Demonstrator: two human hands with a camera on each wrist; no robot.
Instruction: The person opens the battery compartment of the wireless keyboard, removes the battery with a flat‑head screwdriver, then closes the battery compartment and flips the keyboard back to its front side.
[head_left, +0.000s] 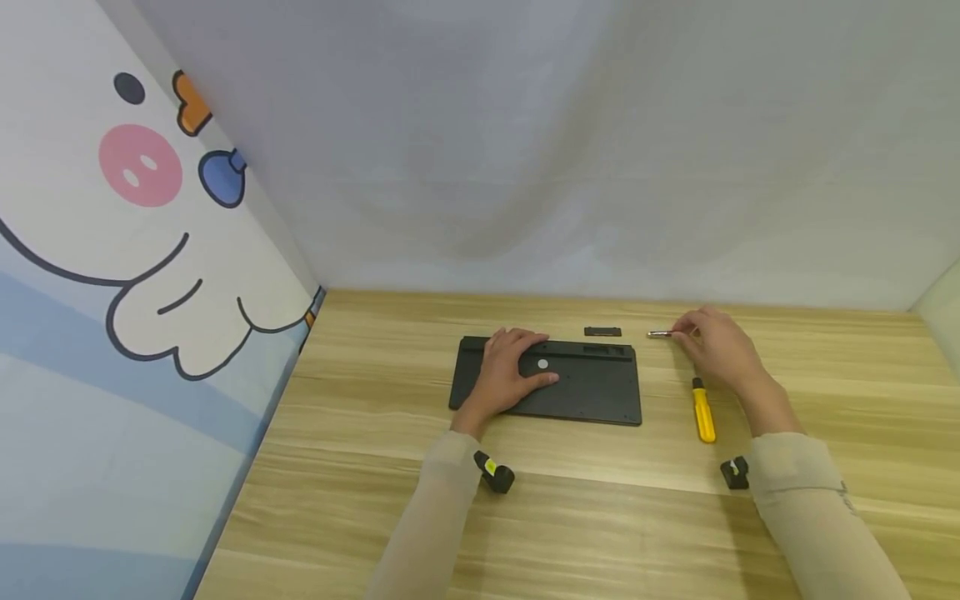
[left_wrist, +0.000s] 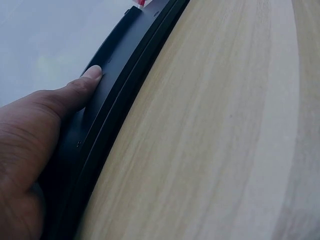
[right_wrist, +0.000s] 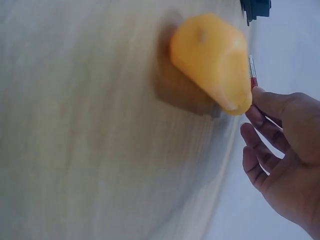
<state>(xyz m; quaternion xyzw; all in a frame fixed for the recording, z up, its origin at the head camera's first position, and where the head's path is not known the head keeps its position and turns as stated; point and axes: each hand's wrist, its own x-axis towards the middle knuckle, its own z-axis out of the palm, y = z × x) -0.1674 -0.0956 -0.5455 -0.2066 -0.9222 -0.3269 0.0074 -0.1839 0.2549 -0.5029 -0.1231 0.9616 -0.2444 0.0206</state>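
Observation:
A black keyboard (head_left: pixel 592 392) lies underside up on the wooden table, an open slot near its top right edge. The left hand (head_left: pixel 504 375) rests on its left part with fingers spread; in the left wrist view the thumb of the left hand (left_wrist: pixel 45 115) lies along the black surface (left_wrist: pixel 112 70). To the right of the keyboard, the right hand (head_left: pixel 718 346) pinches a small silver and red cylinder (head_left: pixel 659 334) between thumb and fingertips. The right wrist view shows the cylinder (right_wrist: pixel 253 70) at the fingertips of the right hand (right_wrist: pixel 290 145), its other fingers loosely bent.
A small black cover (head_left: pixel 602 332) lies behind the keyboard. A screwdriver with a yellow handle (head_left: pixel 703 417) lies below the right hand, its handle (right_wrist: pixel 212 60) large in the right wrist view. Black wrist cameras show by the left sleeve (head_left: pixel 495 473) and right sleeve (head_left: pixel 795 467).

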